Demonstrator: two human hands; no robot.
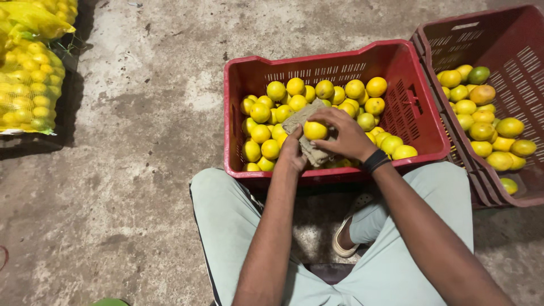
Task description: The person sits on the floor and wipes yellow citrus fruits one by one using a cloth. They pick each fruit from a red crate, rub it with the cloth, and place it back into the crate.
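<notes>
The right hand (345, 136) curls its fingers over a yellow fruit (315, 130), pressing it against a tan cloth (306, 122). The left hand (293, 153) closes on the cloth from below. Both work just above a red crate (419, 122) filled with yellow fruit. A 2nd red crate (510, 34) touches it on the right. Mesh sacks of fruit (25, 85) lie well apart on the concrete floor (141, 141).
</notes>
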